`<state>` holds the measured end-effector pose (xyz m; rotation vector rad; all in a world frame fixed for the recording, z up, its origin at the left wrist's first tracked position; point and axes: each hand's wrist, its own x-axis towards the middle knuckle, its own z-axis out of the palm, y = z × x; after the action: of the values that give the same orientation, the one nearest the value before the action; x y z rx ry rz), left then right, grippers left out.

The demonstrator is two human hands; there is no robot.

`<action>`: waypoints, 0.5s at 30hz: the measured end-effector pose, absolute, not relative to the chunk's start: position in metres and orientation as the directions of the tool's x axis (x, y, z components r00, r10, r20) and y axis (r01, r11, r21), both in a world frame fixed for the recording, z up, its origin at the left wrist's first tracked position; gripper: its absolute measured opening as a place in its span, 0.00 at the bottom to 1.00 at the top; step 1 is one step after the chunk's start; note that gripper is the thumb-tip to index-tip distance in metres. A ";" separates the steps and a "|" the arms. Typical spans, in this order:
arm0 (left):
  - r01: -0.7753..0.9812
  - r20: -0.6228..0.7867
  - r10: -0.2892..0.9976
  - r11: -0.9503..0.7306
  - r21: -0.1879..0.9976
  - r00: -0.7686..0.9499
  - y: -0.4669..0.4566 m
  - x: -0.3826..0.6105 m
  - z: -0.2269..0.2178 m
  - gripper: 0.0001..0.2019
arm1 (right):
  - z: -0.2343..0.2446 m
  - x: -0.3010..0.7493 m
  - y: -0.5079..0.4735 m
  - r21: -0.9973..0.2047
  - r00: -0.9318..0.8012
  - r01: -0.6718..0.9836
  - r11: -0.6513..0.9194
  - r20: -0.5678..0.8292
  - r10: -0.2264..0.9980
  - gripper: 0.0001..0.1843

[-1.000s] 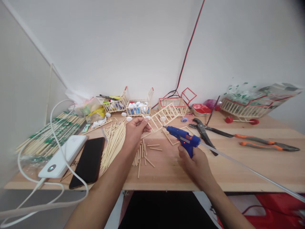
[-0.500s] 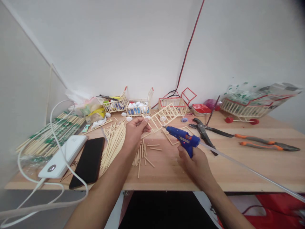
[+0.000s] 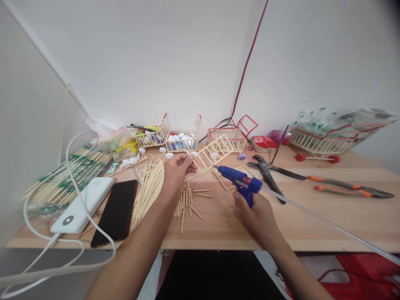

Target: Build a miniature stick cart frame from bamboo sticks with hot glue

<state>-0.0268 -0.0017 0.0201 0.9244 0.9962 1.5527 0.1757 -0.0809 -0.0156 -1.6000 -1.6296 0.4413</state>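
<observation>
My left hand (image 3: 177,171) is closed, pinching the near corner of a ladder-like frame of wooden sticks (image 3: 215,151) that tilts up toward the back of the table. My right hand (image 3: 256,214) grips a blue hot glue gun (image 3: 241,181) by its handle. Its nozzle points left, close to the frame's lower edge, and a clear glue stick (image 3: 325,222) trails from its back to the right. Under the nozzle a flat square stick frame (image 3: 225,181) lies on the table. Short cut sticks (image 3: 187,200) lie scattered between my hands.
A bundle of long sticks (image 3: 149,187), a black phone (image 3: 116,212), a white power bank (image 3: 84,204) with cable and packed chopsticks (image 3: 67,175) lie left. Orange-handled cutters (image 3: 312,180) lie right. Stick baskets (image 3: 183,139), a red-edged cart (image 3: 325,139) and a red cable (image 3: 246,66) stand behind.
</observation>
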 end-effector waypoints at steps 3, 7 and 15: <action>-0.333 0.070 0.981 -0.129 0.934 -0.182 -0.001 -0.027 0.019 0.14 | -0.014 0.175 -0.082 -0.728 0.094 0.667 0.159 0.294 0.951 0.20; -0.274 0.074 0.990 -0.106 0.956 -0.124 -0.001 -0.025 0.017 0.15 | -0.016 0.178 -0.082 -0.781 0.107 0.608 0.142 0.258 0.960 0.21; -0.175 0.110 0.993 -0.117 0.978 -0.047 -0.002 -0.023 0.013 0.15 | -0.031 0.185 -0.078 -0.873 0.160 0.476 0.104 0.201 0.966 0.20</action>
<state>-0.0233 -0.0023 0.0131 1.1392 1.0460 1.3991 0.1850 -0.0779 -0.0305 -1.5120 -1.4545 0.6690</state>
